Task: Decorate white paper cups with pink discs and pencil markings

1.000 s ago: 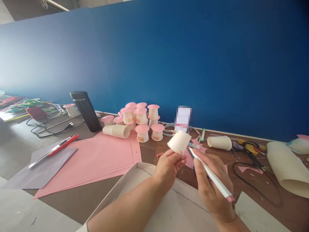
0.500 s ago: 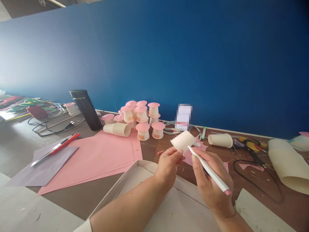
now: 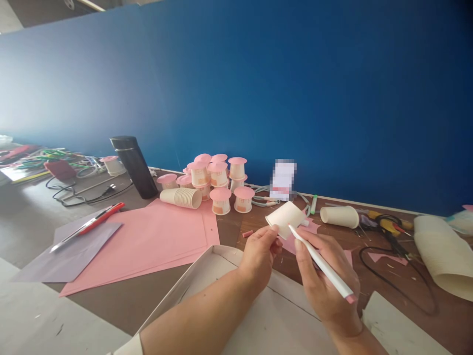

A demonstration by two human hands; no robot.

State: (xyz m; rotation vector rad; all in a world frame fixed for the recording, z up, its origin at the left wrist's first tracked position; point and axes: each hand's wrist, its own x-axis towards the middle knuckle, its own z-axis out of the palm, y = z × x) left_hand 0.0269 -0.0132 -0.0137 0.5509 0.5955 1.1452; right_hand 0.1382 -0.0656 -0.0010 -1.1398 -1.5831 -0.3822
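My left hand (image 3: 260,251) pinches a white paper cup (image 3: 285,218) near its rim, tilted on its side above the table. In my right hand (image 3: 327,276) is a white marker (image 3: 325,266) with a pink end, held like a pen. Its tip meets or nearly touches the cup's side; I cannot tell whether it has left a mark. Beneath both hands lies a shallow white cardboard tray (image 3: 173,286). Beyond them stand several upturned paper cups with pink round tops and orange drawings (image 3: 220,201), some stacked.
Left are a stack of paper cups (image 3: 181,198), pink paper sheets (image 3: 158,241), a red utility knife (image 3: 88,224) and a black bottle (image 3: 133,167). Right are a lying cup (image 3: 339,217), black cables (image 3: 388,291) and a large cup stack (image 3: 443,251). A blue partition (image 3: 295,88) closes the back.
The cup has turned slightly and tilted in my left hand. The marker tip stays close to its side. The whole view has shifted a little.
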